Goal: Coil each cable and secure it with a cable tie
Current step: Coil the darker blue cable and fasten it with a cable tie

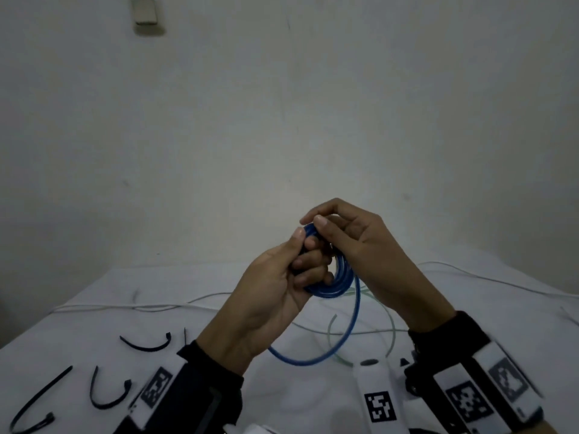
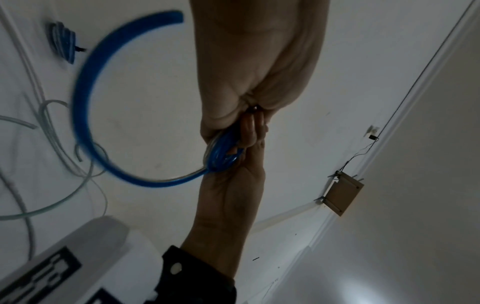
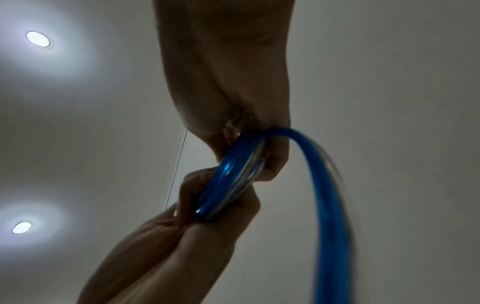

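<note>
Blue cable [image 1: 335,283], black cable ties [image 1: 106,393], pale greenish and white cables [image 1: 388,333], white tabletop [image 1: 94,321].

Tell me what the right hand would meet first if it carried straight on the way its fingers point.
The right hand points left; the blue cable coil it already pinches, then the left hand right behind.

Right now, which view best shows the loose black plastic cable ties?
Head view: four curved black plastic cable ties lie on the white table, left of the left hand. Neither wrist view shows them; both show only the hands and the blue cable coil.
</note>
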